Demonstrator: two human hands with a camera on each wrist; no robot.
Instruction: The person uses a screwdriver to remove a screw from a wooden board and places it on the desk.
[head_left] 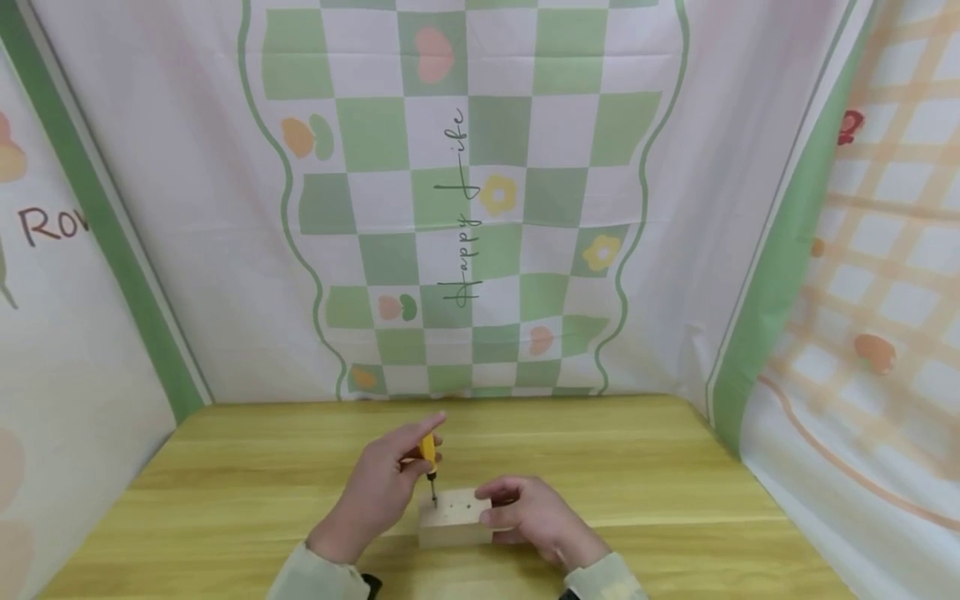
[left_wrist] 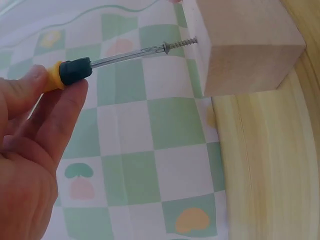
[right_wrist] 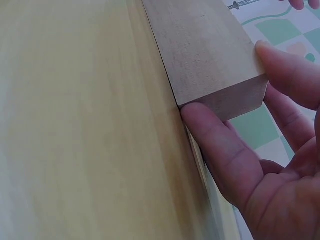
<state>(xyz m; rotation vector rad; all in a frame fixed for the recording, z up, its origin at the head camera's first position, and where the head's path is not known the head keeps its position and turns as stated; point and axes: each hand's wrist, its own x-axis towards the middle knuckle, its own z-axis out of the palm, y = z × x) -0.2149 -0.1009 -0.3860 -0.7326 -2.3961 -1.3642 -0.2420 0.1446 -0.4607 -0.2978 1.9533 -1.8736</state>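
Note:
My left hand [head_left: 377, 483] holds a screwdriver [head_left: 428, 450] by its yellow handle with a dark collar. In the left wrist view the fingers and thumb pinch the handle, and the shaft's tip meets the head of a screw [left_wrist: 180, 43]. That screw's point is in the face of a pale wooden block [left_wrist: 255, 65], with most of its thread showing. My right hand [head_left: 536, 517] grips the block's right end, with fingers and thumb about its edges in the right wrist view. Small dark spots show on the block's top; whether holes or screw heads, I cannot tell.
The block rests on a wood-grain table [head_left: 225, 500], near its front edge. Behind the table hangs a green-and-white checked cloth [head_left: 480, 250]. More patterned cloth [head_left: 862, 333] hangs at the right, and another sheet at the left.

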